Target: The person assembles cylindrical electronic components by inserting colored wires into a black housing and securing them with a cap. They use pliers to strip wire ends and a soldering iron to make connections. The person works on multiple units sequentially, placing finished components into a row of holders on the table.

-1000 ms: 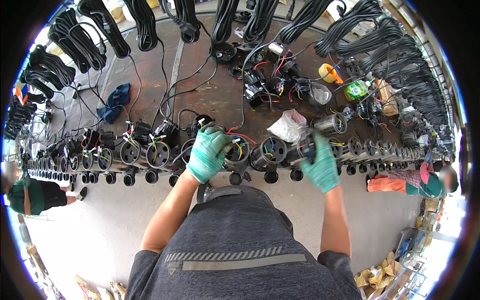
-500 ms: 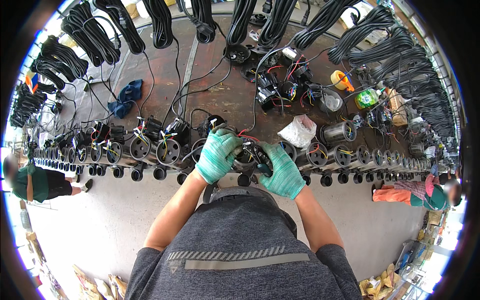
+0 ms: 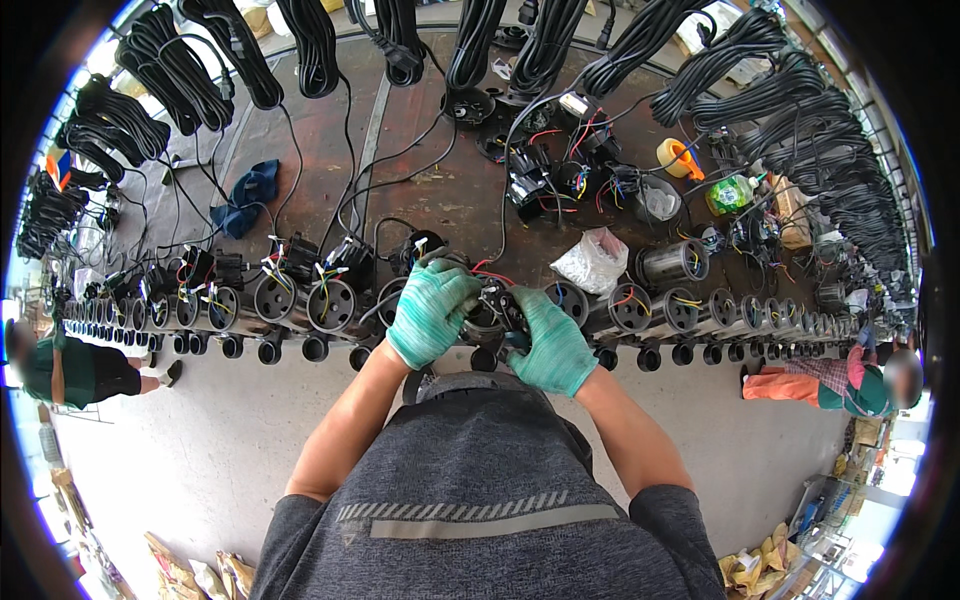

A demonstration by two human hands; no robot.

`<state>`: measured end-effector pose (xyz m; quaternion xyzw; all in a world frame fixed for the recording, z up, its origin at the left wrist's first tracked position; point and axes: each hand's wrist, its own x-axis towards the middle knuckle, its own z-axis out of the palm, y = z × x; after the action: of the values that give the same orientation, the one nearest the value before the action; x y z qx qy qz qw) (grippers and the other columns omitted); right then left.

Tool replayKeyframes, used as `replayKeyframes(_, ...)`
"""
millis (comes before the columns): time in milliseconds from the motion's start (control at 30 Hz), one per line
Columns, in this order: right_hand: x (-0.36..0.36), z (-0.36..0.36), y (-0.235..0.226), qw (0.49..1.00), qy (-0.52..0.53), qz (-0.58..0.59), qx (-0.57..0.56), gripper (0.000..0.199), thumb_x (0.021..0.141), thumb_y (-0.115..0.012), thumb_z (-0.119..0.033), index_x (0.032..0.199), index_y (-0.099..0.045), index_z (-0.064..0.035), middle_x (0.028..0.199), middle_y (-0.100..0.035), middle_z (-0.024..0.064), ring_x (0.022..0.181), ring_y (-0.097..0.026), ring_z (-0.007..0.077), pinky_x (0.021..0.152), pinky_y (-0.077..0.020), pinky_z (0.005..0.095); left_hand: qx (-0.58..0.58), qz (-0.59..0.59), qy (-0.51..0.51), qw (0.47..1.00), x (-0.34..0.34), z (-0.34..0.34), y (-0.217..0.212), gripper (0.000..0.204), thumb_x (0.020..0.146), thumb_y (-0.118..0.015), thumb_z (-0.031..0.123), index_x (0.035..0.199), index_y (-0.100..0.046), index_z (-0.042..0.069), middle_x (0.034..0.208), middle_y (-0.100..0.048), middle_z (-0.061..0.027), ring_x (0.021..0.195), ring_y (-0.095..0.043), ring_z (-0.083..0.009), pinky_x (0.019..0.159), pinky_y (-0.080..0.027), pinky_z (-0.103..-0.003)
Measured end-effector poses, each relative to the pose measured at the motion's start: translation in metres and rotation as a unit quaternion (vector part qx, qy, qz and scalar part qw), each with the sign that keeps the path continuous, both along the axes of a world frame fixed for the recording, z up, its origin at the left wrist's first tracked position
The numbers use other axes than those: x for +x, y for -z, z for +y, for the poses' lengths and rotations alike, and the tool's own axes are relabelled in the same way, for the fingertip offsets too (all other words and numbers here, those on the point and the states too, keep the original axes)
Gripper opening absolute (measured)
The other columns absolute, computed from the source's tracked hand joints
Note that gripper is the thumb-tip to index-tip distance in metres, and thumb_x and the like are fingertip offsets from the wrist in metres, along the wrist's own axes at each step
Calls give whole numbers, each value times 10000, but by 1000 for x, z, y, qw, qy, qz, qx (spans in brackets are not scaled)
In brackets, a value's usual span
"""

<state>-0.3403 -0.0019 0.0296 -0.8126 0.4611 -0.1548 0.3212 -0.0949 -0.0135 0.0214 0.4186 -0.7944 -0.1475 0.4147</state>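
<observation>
1. Hand, left (image 3: pixel 432 315): green knit glove, fingers drawn in at the rim of a housing; whether they pinch a wire cannot be told.
2. Hand, right (image 3: pixel 553 345): matching glove, closed around a pliers-like tool (image 3: pixel 516 325), its head turned toward the left hand.
3. Dark round housing (image 3: pixel 483 322): between the two hands, mouth up, partly covered; red wires (image 3: pixel 495 274) run just beyond the fingertips. Judged to be the unit in progress; the state of its joints is hidden.
4. Black fitting (image 3: pixel 425 243): just beyond the left hand, with a cable leading to it.
5. Housings to the left of the left hand, nearest one (image 3: pixel 332 303): wires with white connectors (image 3: pixel 337 270) joined toward black fittings; judged further along, though none looks closed up.
6. Housings to the right of the right hand, nearer ones (image 3: pixel 630 307): coloured wires lying loose in their mouths, no white connectors made out; judged left to do, a long row.
7. White bag (image 3: pixel 593 258): on the bench (image 3: pixel 450 205), beyond the right hand; contents unclear.
</observation>
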Motion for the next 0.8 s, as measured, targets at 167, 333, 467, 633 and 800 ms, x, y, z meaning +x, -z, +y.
replayKeyframes(167, 3, 0, 10, 999, 6, 17, 34, 846, 777, -843, -207, 1505, -474, 18, 1332, -626, 262, 1195, -659, 449, 1025, -563, 490, 19, 13, 24, 999, 4, 2, 1, 222, 838, -742, 60, 1057, -728, 36, 1011, -710, -150, 1029, -672, -395, 1117, -462, -563)
replayKeyframes(333, 6, -1, -5, 999, 6, 7, 43, 927, 756, -866, -203, 1557, -444, -6, 1374, -625, 263, 1264, -628, 445, 1080, -537, 474, 15, 9, 6, 1000, 2, -1, 2, 263, 806, -762, 22, 1067, -731, 38, 1021, -713, -160, 1032, -667, -398, 1033, -497, -517)
replayKeyframes(467, -2, -5, -31, 976, -36, -162, 142, 982, 760, -800, -124, 1638, -368, -45, 1436, -576, 272, 1364, -553, 445, 1169, -461, 478, 23, -2, 37, 999, -3, -8, -5, 198, 846, -737, 33, 1043, -716, 29, 959, -699, -163, 988, -655, -423, 973, -509, -510)
replayKeyframes(633, -25, -9, -80, 994, 19, 78, -77, 879, 750, -766, -130, 1581, -480, -109, 1210, -653, 207, 1130, -618, 416, 1053, -512, 518, 3, 20, -13, 1000, -4, -4, -1, 133, 889, -716, 64, 1015, -703, 22, 930, -691, -160, 952, -651, -420, 961, -497, -521)
replayKeyframes(800, -110, -41, -46, 959, 172, 185, -125, 824, 772, -793, -240, 1555, -537, -208, 1287, -648, 178, 1190, -619, 413, 1028, -533, 531, 73, 126, 27, 989, 7, -7, 3, 156, 974, -613, 123, 1062, -649, 0, 1045, -657, -186, 1006, -617, -407, 972, -484, -489)
